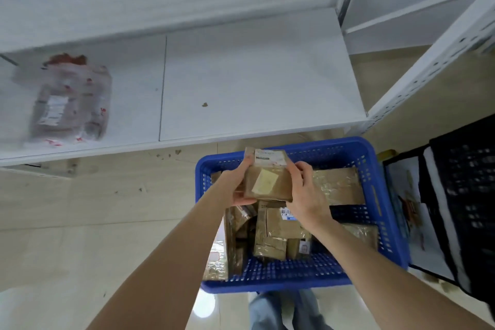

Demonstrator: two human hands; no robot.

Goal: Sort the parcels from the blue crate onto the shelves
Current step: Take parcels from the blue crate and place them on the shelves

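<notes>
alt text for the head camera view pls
A person's left hand and right hand hold a small brown parcel above a blue crate of other taped parcels. Beyond it is a white shelf with one plastic-wrapped parcel lying at its left.

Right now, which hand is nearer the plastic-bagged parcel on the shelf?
Left. The left hand grips the brown parcel on the side toward the bagged parcel; the right hand grips its far side.

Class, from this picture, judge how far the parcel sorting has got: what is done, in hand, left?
Done: one plastic-wrapped parcel lies on the white shelf. In hand: left hand and right hand hold a brown parcel over the blue crate. Left: several taped boxes in the crate.
</notes>
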